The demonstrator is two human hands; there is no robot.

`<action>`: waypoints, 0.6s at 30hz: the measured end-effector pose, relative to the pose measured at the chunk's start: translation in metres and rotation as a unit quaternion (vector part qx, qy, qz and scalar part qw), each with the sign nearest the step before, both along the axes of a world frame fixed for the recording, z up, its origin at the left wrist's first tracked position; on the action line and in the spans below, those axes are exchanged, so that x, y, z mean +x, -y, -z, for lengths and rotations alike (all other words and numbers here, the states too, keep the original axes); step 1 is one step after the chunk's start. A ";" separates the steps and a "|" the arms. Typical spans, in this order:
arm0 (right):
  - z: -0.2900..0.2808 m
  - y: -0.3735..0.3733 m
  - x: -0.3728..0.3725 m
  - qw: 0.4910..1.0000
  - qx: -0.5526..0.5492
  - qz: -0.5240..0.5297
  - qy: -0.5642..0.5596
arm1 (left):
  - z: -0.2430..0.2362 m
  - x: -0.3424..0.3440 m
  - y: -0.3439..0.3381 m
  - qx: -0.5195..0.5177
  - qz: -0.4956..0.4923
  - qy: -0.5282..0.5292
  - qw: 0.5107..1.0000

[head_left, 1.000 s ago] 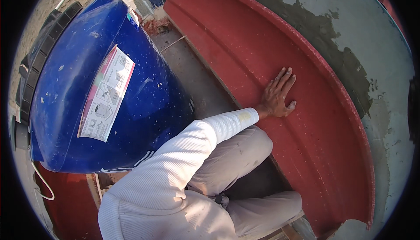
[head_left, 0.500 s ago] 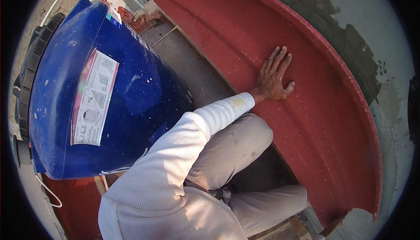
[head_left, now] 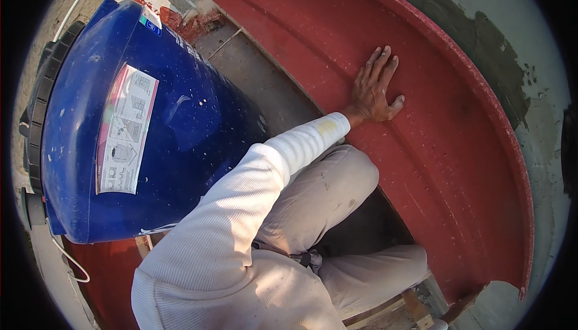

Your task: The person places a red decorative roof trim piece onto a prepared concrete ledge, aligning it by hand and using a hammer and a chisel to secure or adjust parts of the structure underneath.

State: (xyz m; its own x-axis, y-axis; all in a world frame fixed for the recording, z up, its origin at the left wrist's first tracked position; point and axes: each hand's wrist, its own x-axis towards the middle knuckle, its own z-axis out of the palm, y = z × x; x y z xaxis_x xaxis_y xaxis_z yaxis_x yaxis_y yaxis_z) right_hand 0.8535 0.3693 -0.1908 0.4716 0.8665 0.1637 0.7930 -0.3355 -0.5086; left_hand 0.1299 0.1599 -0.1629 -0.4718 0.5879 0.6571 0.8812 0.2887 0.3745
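Observation:
My left hand (head_left: 374, 92) lies palm down on a curved red panel (head_left: 445, 167), its fingers spread and thumb out to the right. Nothing is held in it. The panel has a raised ridge running along it and a rolled outer rim. Near the panel's lower end, at the bottom edge of the view, a brownish shape (head_left: 462, 307) beside a pale patch looks like my right hand and cuff. Its fingers cannot be made out. Left of my arm a large blue plastic tank (head_left: 192, 131) lies on its side, with a black ribbed lid and a paper label.
Grey wall (head_left: 542, 149) with patches of wet-looking plaster runs beyond the panel's outer rim. My bent knees (head_left: 355, 173) sit between tank and panel. Wooden pieces (head_left: 415, 309) lie below them. White cord (head_left: 75, 264) hangs by the tank's lid.
The left hand and the panel under it appear slightly higher in the view. The hand stays spread flat, and the tank has shifted slightly in the picture too.

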 end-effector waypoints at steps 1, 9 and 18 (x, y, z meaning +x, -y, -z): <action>-0.004 0.001 0.001 1.000 0.006 -0.005 0.003 | -0.001 0.001 -0.002 -0.001 0.001 0.000 1.000; -0.123 0.051 -0.090 0.979 0.098 -0.175 0.023 | -0.003 -0.004 -0.001 0.023 0.016 -0.005 1.000; -0.195 0.089 -0.311 0.740 0.163 -0.638 0.136 | -0.001 0.001 0.004 0.019 0.021 0.020 0.999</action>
State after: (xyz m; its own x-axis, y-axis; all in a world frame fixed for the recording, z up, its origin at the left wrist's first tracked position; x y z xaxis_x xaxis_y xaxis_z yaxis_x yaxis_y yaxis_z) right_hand 0.5430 0.2802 0.0039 -0.7851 0.4717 0.4015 0.4467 0.8802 -0.1606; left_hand 0.1308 0.1554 -0.1618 -0.4736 0.5827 0.6604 0.8763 0.2370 0.4194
